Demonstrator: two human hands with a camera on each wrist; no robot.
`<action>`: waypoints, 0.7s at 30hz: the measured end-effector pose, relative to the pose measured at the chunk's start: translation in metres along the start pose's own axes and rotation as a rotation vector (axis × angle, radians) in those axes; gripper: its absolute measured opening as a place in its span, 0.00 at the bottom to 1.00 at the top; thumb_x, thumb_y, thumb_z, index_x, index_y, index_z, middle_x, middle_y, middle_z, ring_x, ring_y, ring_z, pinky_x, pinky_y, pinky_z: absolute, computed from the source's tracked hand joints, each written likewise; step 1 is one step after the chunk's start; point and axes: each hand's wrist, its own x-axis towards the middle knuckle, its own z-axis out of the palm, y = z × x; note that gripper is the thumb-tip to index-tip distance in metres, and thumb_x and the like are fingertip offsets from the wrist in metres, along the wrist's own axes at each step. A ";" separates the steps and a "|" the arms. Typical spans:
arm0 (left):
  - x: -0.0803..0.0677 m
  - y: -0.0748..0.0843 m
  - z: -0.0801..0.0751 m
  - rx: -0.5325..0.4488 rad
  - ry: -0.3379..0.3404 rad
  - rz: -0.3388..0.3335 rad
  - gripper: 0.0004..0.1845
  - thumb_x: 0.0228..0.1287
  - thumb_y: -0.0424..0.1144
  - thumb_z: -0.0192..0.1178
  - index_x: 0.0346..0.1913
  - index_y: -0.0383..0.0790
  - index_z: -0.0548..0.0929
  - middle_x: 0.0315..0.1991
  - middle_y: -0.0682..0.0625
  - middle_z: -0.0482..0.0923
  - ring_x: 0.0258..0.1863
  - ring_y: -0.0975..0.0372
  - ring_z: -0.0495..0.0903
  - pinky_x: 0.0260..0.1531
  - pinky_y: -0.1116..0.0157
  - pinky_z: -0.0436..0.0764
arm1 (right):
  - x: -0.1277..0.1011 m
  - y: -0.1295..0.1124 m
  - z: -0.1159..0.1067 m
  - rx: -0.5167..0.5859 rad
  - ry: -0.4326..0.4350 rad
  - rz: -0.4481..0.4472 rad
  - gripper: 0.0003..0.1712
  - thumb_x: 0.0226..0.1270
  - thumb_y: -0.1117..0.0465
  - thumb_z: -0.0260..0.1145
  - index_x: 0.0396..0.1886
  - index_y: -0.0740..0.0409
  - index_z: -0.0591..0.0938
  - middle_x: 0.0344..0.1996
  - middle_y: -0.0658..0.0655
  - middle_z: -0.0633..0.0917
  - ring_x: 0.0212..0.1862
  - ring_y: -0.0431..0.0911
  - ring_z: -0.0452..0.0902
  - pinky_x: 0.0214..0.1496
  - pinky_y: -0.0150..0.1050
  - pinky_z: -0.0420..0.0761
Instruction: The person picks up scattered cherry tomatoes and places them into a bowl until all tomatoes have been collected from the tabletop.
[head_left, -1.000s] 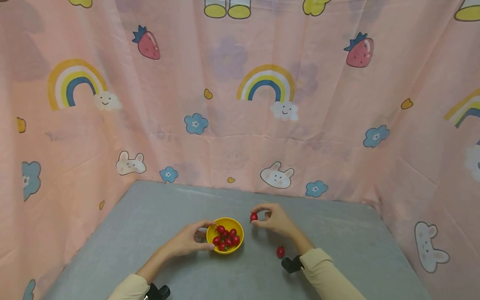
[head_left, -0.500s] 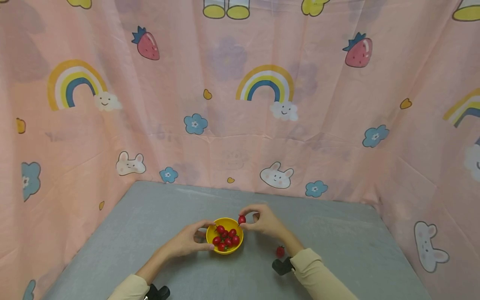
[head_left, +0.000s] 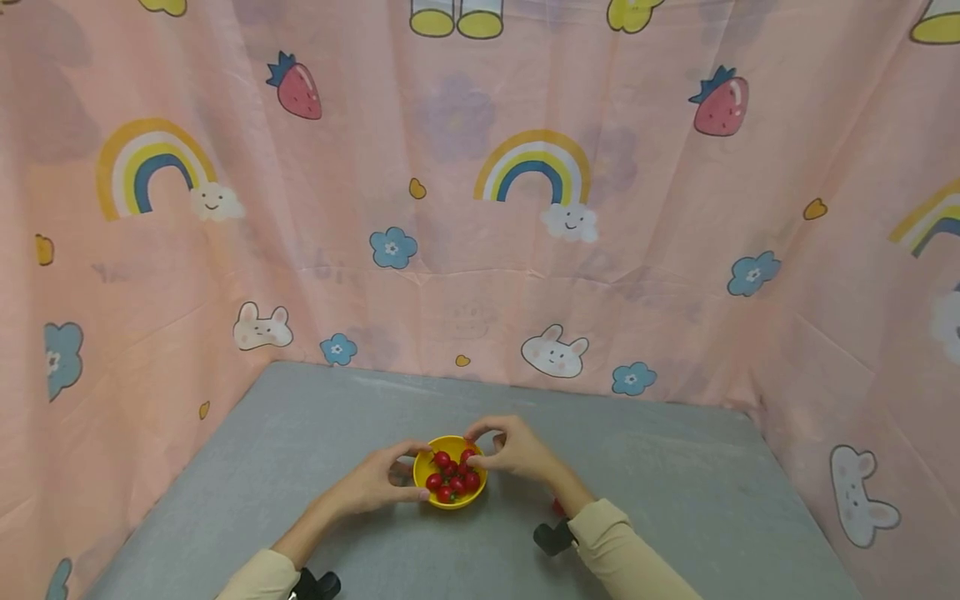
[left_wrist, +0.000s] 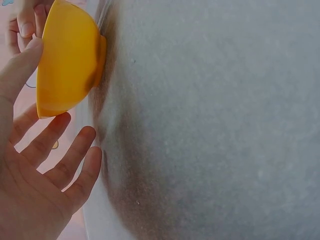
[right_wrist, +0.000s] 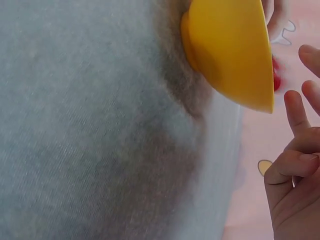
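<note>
A yellow bowl (head_left: 450, 504) with several red cherry tomatoes (head_left: 457, 483) in it stands on the grey table. My left hand (head_left: 375, 482) holds the bowl's left side, thumb and index finger at the rim; in the left wrist view its other fingers spread below the bowl (left_wrist: 70, 60). Over the bowl's right rim is my right hand (head_left: 517, 450), thumb and fingers parted. One cherry tomato (right_wrist: 276, 75) shows blurred at the rim in the right wrist view, apart from the fingertips (right_wrist: 309, 52). Another loose cherry tomato (head_left: 558, 507) is mostly hidden behind my right wrist.
The grey table (head_left: 337, 417) extends around the bowl. A pink printed curtain (head_left: 450, 300) hangs along its back and sides. Black wrist mounts (head_left: 553, 538) sit at both sleeves, close over the table.
My right hand has moved left to the bowl with a cherry tomato and let go of it over the rim. My left hand and the bowl have stayed in place.
</note>
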 end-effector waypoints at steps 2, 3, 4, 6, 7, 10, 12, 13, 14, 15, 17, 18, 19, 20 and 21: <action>0.000 0.000 0.001 -0.006 -0.001 0.003 0.33 0.64 0.43 0.73 0.69 0.39 0.73 0.65 0.42 0.74 0.54 0.50 0.82 0.48 0.57 0.84 | -0.001 0.001 -0.001 0.005 0.000 -0.005 0.15 0.61 0.63 0.78 0.48 0.58 0.87 0.43 0.53 0.86 0.17 0.41 0.61 0.20 0.30 0.67; 0.000 0.000 0.001 -0.010 0.000 0.004 0.33 0.64 0.43 0.73 0.69 0.39 0.73 0.65 0.42 0.73 0.54 0.50 0.82 0.48 0.58 0.84 | -0.002 0.002 -0.002 0.005 0.000 -0.006 0.15 0.61 0.63 0.78 0.48 0.58 0.87 0.43 0.53 0.86 0.17 0.40 0.61 0.20 0.30 0.67; 0.000 0.001 0.001 -0.016 0.001 0.006 0.33 0.64 0.43 0.73 0.69 0.39 0.73 0.65 0.41 0.73 0.54 0.50 0.81 0.48 0.58 0.84 | -0.003 0.003 -0.003 0.009 0.002 -0.008 0.15 0.61 0.63 0.78 0.48 0.58 0.87 0.43 0.54 0.86 0.17 0.41 0.60 0.20 0.30 0.66; 0.000 0.001 0.001 -0.030 0.002 0.012 0.33 0.64 0.42 0.73 0.69 0.38 0.73 0.66 0.40 0.73 0.54 0.48 0.81 0.48 0.57 0.84 | -0.006 0.005 -0.005 0.022 0.007 -0.003 0.15 0.61 0.64 0.78 0.47 0.58 0.87 0.43 0.56 0.86 0.17 0.40 0.60 0.20 0.30 0.65; 0.000 0.002 0.001 -0.038 0.002 0.018 0.34 0.63 0.41 0.73 0.69 0.37 0.73 0.66 0.39 0.73 0.54 0.48 0.81 0.48 0.57 0.84 | -0.007 0.005 -0.007 0.027 0.011 -0.001 0.15 0.61 0.64 0.78 0.47 0.59 0.87 0.43 0.57 0.86 0.17 0.41 0.60 0.20 0.30 0.65; -0.001 0.003 0.001 -0.050 0.005 0.021 0.34 0.63 0.39 0.74 0.69 0.37 0.73 0.65 0.38 0.72 0.54 0.47 0.81 0.47 0.57 0.84 | -0.013 0.009 -0.012 0.040 0.023 0.005 0.16 0.61 0.64 0.77 0.48 0.62 0.86 0.44 0.61 0.85 0.17 0.41 0.59 0.20 0.30 0.65; -0.001 0.004 0.001 -0.053 0.004 0.018 0.34 0.63 0.40 0.74 0.69 0.37 0.73 0.65 0.39 0.72 0.54 0.48 0.81 0.47 0.57 0.84 | -0.018 0.012 -0.016 0.038 0.034 0.009 0.16 0.62 0.64 0.77 0.48 0.64 0.86 0.45 0.64 0.85 0.18 0.40 0.59 0.20 0.30 0.64; -0.001 0.004 0.001 -0.049 0.004 0.017 0.34 0.63 0.40 0.74 0.69 0.37 0.73 0.65 0.39 0.73 0.54 0.48 0.81 0.47 0.58 0.84 | -0.021 0.014 -0.018 0.041 0.039 0.007 0.17 0.62 0.65 0.77 0.48 0.65 0.85 0.45 0.65 0.85 0.18 0.40 0.59 0.20 0.30 0.64; -0.001 0.004 0.001 -0.045 0.005 0.011 0.33 0.63 0.41 0.74 0.69 0.38 0.73 0.65 0.39 0.73 0.54 0.48 0.81 0.47 0.58 0.84 | -0.024 0.016 -0.020 0.041 0.046 0.006 0.17 0.62 0.64 0.77 0.48 0.66 0.85 0.45 0.66 0.85 0.18 0.40 0.59 0.20 0.29 0.63; -0.001 0.005 0.001 -0.043 0.005 0.011 0.33 0.63 0.41 0.73 0.69 0.38 0.73 0.65 0.40 0.73 0.54 0.48 0.81 0.48 0.58 0.84 | -0.028 0.017 -0.023 0.036 0.051 0.010 0.17 0.62 0.64 0.77 0.48 0.66 0.85 0.45 0.66 0.84 0.18 0.40 0.59 0.20 0.29 0.63; 0.000 0.004 0.001 -0.033 0.006 0.009 0.33 0.64 0.42 0.73 0.68 0.38 0.73 0.65 0.40 0.73 0.54 0.48 0.81 0.48 0.58 0.84 | -0.036 0.020 -0.028 0.041 0.063 0.001 0.17 0.62 0.64 0.77 0.48 0.66 0.85 0.45 0.67 0.84 0.17 0.39 0.59 0.20 0.29 0.62; 0.000 0.004 0.001 -0.028 0.007 0.007 0.33 0.64 0.42 0.73 0.68 0.38 0.73 0.65 0.40 0.73 0.54 0.48 0.81 0.48 0.58 0.84 | -0.040 0.022 -0.030 0.044 0.067 -0.001 0.17 0.62 0.64 0.77 0.48 0.66 0.85 0.45 0.67 0.84 0.17 0.39 0.58 0.19 0.29 0.62; 0.000 0.004 0.001 -0.026 0.008 0.009 0.33 0.64 0.42 0.73 0.68 0.38 0.73 0.65 0.40 0.73 0.54 0.48 0.81 0.48 0.58 0.84 | -0.044 0.023 -0.033 0.048 0.072 -0.002 0.17 0.62 0.64 0.77 0.48 0.67 0.84 0.45 0.68 0.84 0.16 0.38 0.58 0.19 0.29 0.62; 0.000 0.004 0.001 -0.021 0.009 0.009 0.33 0.64 0.42 0.73 0.68 0.38 0.73 0.65 0.40 0.73 0.54 0.48 0.81 0.48 0.58 0.84 | -0.049 0.025 -0.036 0.048 0.077 -0.003 0.17 0.62 0.64 0.76 0.49 0.67 0.84 0.45 0.68 0.84 0.16 0.38 0.58 0.18 0.29 0.62; 0.000 0.003 0.001 -0.017 0.009 0.007 0.32 0.64 0.42 0.73 0.68 0.38 0.73 0.65 0.40 0.73 0.54 0.48 0.81 0.48 0.58 0.84 | -0.053 0.027 -0.038 0.050 0.080 0.001 0.17 0.63 0.64 0.76 0.49 0.67 0.84 0.45 0.68 0.84 0.16 0.38 0.58 0.18 0.29 0.63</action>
